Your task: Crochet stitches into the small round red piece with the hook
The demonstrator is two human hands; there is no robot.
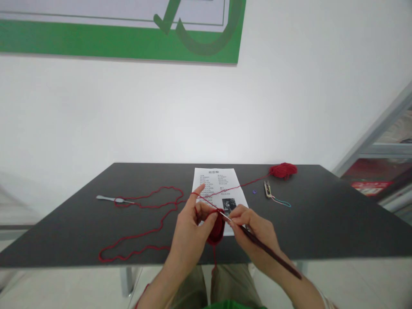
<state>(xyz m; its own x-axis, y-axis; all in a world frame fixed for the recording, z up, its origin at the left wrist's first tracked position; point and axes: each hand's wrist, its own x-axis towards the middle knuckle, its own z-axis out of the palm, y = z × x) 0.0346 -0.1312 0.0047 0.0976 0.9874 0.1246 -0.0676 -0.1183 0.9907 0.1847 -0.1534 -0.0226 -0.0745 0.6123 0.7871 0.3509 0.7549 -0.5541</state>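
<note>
My left hand point(192, 227) pinches a small red crochet piece point(216, 231) between thumb and fingers, its index finger raised with red yarn running over it. In my right hand point(254, 227) is a crochet hook point(273, 255) with a dark handle, held like a pen. Its metal tip meets the top edge of the crochet piece, where the stitches are too small to make out. A yarn tail point(214, 257) hangs below the piece over the table edge. Behind both hands lies a printed sheet point(236, 180) with columns of text and a dark picture.
A red yarn ball point(283, 170) sits at the back right, its strand crossing the sheet. Nearby are thread snips point(267, 189) with a blue cord and a small purple ring point(254, 192). A second, grey-handled hook point(111, 198) lies left among loose yarn point(138, 235) on the black table point(74, 214).
</note>
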